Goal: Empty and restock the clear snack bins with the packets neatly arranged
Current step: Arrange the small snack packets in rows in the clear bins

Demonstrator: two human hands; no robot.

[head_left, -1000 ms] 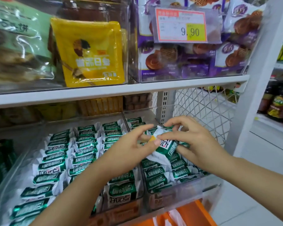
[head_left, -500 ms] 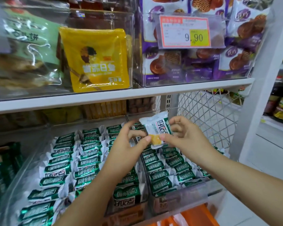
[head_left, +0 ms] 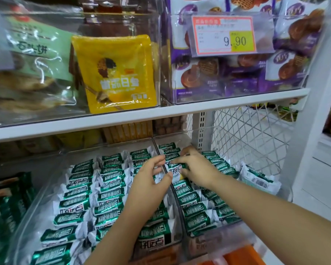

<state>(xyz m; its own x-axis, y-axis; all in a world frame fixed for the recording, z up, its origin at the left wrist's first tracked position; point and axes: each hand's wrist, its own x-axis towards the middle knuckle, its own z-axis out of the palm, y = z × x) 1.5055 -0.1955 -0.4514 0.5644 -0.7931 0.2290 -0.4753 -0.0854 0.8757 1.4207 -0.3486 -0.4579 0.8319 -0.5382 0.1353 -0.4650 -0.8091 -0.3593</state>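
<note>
Two clear snack bins sit side by side on the lower shelf. The left bin (head_left: 52, 188) holds rows of green-and-white packets (head_left: 78, 203). The right bin (head_left: 214, 243) holds more rows of them. My right hand (head_left: 199, 169) grips one packet (head_left: 177, 166) and holds it low in the right bin's left row, near the back. My left hand (head_left: 151, 178) hovers beside it over the divide between the bins, fingers loosely curled, thumb against the packet's white end. One packet (head_left: 258, 180) lies barcode-up at the right bin's right side.
The upper shelf (head_left: 161, 113) hangs close above, with clear bins holding a yellow packet (head_left: 117, 73) and purple packets (head_left: 208, 77). A price tag (head_left: 224, 35) reads 9.90. White wire mesh (head_left: 252, 134) and a white upright post (head_left: 317, 111) close the right. Something orange (head_left: 237, 255) lies below.
The packet, held up above the bins by both hands half a second ago, has come down into the right bin's left row. My left hand has loosened its pinch.
</note>
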